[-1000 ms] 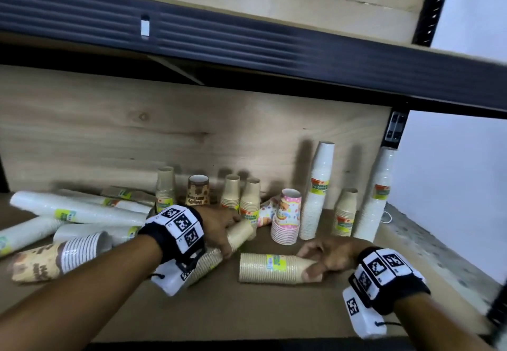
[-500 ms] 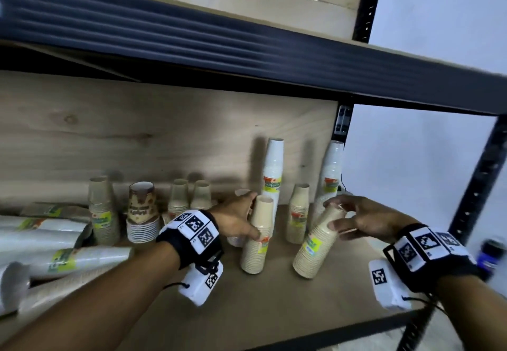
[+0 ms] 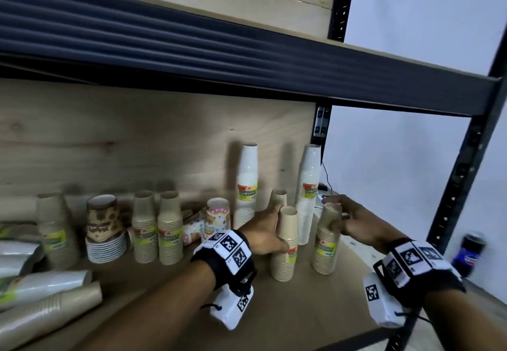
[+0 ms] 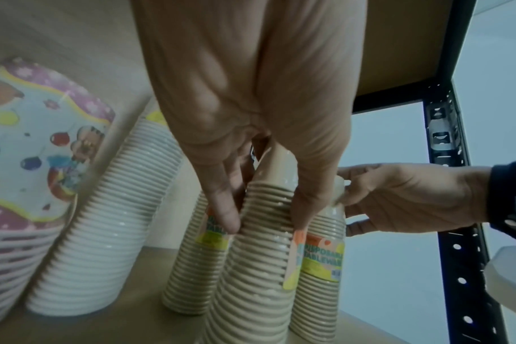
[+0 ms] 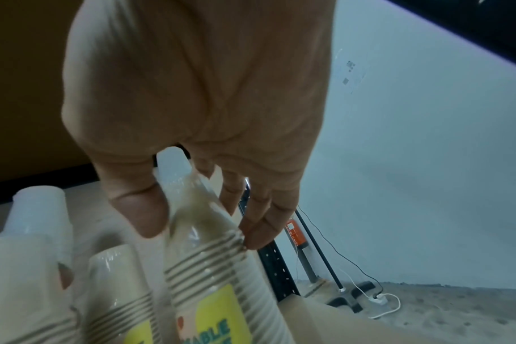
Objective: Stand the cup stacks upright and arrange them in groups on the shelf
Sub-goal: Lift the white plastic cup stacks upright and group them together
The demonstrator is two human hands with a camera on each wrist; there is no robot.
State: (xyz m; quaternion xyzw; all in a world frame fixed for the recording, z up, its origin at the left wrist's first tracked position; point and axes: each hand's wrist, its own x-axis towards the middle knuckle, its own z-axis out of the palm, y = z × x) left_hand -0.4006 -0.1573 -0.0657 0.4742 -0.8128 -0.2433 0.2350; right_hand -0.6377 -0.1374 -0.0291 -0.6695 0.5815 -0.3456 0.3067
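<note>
Two wrapped tan cup stacks stand upright on the shelf board [image 3: 301,309], in front of two tall white stacks [image 3: 247,186] [image 3: 308,194]. My left hand [image 3: 271,230] grips the left tan stack [image 3: 285,243] near its top; in the left wrist view the fingers [image 4: 224,216] curl round that stack [image 4: 256,256]. My right hand [image 3: 345,219] holds the right tan stack [image 3: 326,243] at its top, where thumb and fingers [image 5: 259,230] pinch the stack [image 5: 209,267]. A third tan stack [image 3: 278,199] stands behind them.
Further left stand a party-print stack [image 3: 216,216], two tan stacks [image 3: 156,231], a brown patterned stack [image 3: 103,227] and another tan stack [image 3: 53,227]. Several stacks lie on their sides at the far left [image 3: 41,295]. The black upright post [image 3: 461,175] bounds the right; a soda bottle [image 3: 469,252] stands beyond.
A second ago both tan stacks lay flat mid-shelf under my hands. Both hands have carried them right and tipped them upright beside the tall white stacks. The head view swung right.
</note>
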